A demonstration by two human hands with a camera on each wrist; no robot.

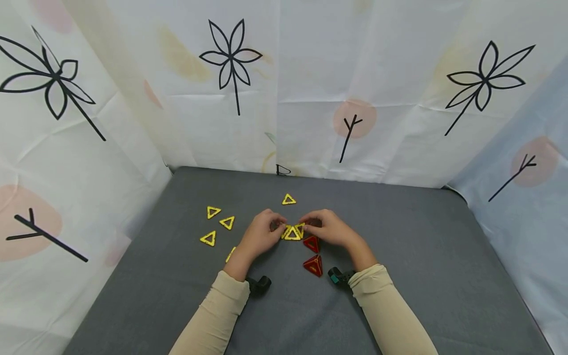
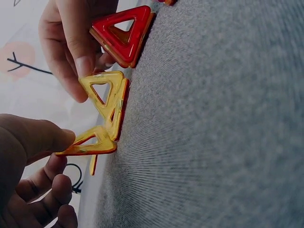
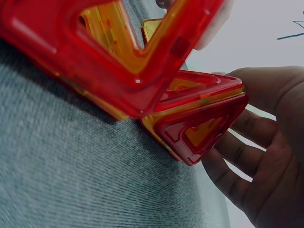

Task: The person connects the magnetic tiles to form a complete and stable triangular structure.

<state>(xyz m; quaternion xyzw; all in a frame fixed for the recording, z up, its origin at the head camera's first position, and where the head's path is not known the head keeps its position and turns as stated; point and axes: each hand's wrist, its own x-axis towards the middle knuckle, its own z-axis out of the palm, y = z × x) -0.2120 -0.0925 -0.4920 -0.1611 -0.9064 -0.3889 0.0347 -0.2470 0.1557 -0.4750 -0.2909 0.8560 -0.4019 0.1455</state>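
Between the two hands, several yellow triangle magnetic tiles [image 1: 292,233] stand joined at their edges. My left hand [image 1: 262,234] pinches the outer corner of the left yellow tile [image 2: 90,143] between thumb and finger. Thumb and fingers of my right hand [image 1: 330,229] pinch the top corner of the right yellow tile [image 2: 105,90]; both tiles lean up from a third. Just in front of the right hand sits a red-and-yellow triangular piece [image 1: 311,243]. Closer to the person is a second red piece [image 1: 313,266], which partly blocks the right wrist view.
Loose yellow triangles lie on the grey cloth at the left, among them one triangle [image 1: 208,238] and another [image 1: 227,223]. A further yellow triangle [image 1: 289,199] lies beyond the hands. One yellow tile [image 1: 230,254] is partly covered by the left wrist. Patterned curtains [image 1: 310,59] surround the table.
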